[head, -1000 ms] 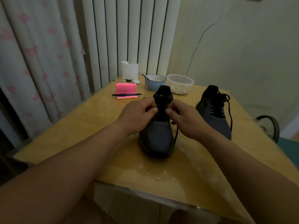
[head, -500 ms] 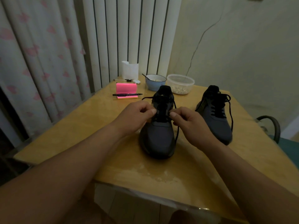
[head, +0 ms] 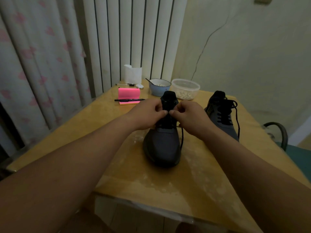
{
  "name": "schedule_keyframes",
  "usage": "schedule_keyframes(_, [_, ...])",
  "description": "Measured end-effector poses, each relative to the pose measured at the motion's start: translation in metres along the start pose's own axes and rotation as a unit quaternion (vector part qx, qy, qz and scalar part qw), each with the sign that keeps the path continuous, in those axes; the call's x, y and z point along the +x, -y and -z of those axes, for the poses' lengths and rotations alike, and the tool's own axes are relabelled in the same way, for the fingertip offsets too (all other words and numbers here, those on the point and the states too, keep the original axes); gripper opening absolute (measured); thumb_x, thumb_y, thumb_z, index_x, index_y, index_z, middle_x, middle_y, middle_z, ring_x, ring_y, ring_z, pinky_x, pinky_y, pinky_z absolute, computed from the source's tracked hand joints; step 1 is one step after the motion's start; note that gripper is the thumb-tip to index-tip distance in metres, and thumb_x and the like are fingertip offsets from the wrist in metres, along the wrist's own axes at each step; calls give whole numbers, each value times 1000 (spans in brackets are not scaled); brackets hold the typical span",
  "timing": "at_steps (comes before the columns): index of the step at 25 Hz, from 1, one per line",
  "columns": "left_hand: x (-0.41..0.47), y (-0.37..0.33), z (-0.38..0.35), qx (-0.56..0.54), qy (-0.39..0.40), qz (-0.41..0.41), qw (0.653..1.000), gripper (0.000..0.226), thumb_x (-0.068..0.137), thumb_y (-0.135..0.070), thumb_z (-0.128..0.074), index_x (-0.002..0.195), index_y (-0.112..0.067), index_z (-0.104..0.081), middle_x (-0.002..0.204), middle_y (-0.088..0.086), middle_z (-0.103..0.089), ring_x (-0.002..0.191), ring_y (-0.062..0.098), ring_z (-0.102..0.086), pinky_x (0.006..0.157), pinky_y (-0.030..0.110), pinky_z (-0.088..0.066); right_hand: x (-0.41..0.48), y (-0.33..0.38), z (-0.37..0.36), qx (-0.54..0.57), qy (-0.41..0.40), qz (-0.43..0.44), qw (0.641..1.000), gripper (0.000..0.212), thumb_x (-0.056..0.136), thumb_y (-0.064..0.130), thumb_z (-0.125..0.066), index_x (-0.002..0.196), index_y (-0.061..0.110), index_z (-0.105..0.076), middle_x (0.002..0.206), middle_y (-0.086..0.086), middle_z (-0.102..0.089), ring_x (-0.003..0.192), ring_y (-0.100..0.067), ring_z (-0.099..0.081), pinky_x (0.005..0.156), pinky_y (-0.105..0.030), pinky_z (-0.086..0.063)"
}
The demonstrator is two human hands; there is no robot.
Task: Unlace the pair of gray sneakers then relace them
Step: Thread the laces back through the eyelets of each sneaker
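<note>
The gray sneaker (head: 162, 145) stands in the middle of the bench (head: 151, 185), toe toward the near edge. The left grip (head: 146, 115) and the right grip (head: 190, 118) meet over its lacing, each pinching the black lace (head: 182, 140). I think it is best to work one eyelet row at a time, with an even pull on both sides.

No legible text or labels anywhere.

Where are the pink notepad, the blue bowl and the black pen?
pink notepad (head: 128, 93): head view, upright pink face
blue bowl (head: 159, 90): head view, outer side wall
black pen (head: 129, 99): head view, middle of barrel
</note>
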State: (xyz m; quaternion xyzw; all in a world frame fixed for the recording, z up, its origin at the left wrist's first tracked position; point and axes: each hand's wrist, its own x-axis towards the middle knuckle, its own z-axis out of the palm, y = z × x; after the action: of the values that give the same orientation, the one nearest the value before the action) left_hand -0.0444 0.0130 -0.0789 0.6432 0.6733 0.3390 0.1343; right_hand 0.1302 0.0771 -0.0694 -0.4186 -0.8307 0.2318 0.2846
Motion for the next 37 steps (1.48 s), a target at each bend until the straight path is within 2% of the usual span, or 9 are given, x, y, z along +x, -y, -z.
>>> schedule_keyframes(5, [-4, 5, 0, -110, 21, -8, 994, 14, 108, -26, -55, 99, -19, -63, 97, 2, -68, 91, 19, -67, 79, 40, -59, 2, -4, 2, 184, 43, -63, 980, 10, 102, 16, -63, 93, 12, -67, 97, -13, -71, 90, -24, -68, 71, -37, -58])
schedule_keyframes(9, [-4, 16, 8, -164, 73, 6, 984, 18, 110, -27, -51, 107, -15, -64, 105, 6, -71, 97, 22, -70, 81, 30, -57, 8, -11, 4, 299, 95, -152, 937, 19, 103, 16, -56, 110, 5, -70, 113, -22, -71, 110, -35, -68, 96, -45, -58])
schedule_keyframes(13, [-2, 21, 8, -210, 68, 30, 975, 17, 111, -25, -50, 103, -17, -63, 104, 9, -72, 98, 25, -72, 86, 32, -59, 4, -11, 3, 350, 122, -192, 909, 25, 105, 17, -51, 118, 3, -67, 104, -14, -71, 99, -28, -68, 94, -40, -55])
schedule_keyframes(17, [-6, 24, -2, -193, 38, 7, 980, 9, 107, -25, -58, 110, -18, -62, 106, 8, -69, 96, 19, -70, 82, 29, -59, -1, -21, 3, 295, 118, -112, 942, 22, 105, 24, -61, 117, 6, -66, 111, -12, -72, 103, -23, -70, 90, -37, -58])
schedule_keyframes(20, [-9, 23, -9, -207, 10, -10, 978, 4, 104, -20, -63, 108, -19, -64, 101, 3, -67, 89, 8, -67, 74, 20, -55, -3, -18, 2, 230, 77, -50, 969, 9, 101, 19, -67, 101, 10, -66, 95, -5, -70, 82, -7, -69, 71, -23, -54])
schedule_keyframes(22, [-10, 19, -14, -210, -13, -14, 977, 1, 104, -19, -63, 105, -19, -64, 98, -1, -65, 85, 4, -64, 70, 17, -51, -3, -19, 1, 216, 58, -40, 974, 7, 101, 18, -67, 95, 14, -66, 92, -4, -68, 82, -11, -65, 73, -26, -51])
schedule_keyframes(26, [-9, 17, -13, -201, -22, -14, 979, 6, 106, -20, -57, 102, -23, -59, 105, 3, -66, 97, 19, -67, 81, 31, -58, -3, -19, 2, 291, 76, -87, 950, 8, 103, 13, -59, 100, 9, -64, 103, -14, -69, 101, -26, -67, 85, -36, -56])
schedule_keyframes(33, [-5, 10, -14, -143, -37, -23, 989, 4, 107, -16, -50, 105, -18, -52, 92, 10, -67, 83, 23, -65, 77, 47, -59, 5, -5, 6, 273, 57, -137, 951, 18, 103, 13, -43, 96, 6, -58, 105, -21, -70, 112, -40, -67, 83, -43, -55])
schedule_keyframes(37, [-9, 14, -20, -178, -33, 4, 984, 13, 105, -31, -61, 111, -20, -59, 103, 12, -67, 97, 28, -68, 87, 48, -61, -1, -19, 18, 264, 94, -117, 953, 23, 107, 22, -53, 118, 4, -62, 112, -13, -75, 105, -28, -74, 89, -43, -59])
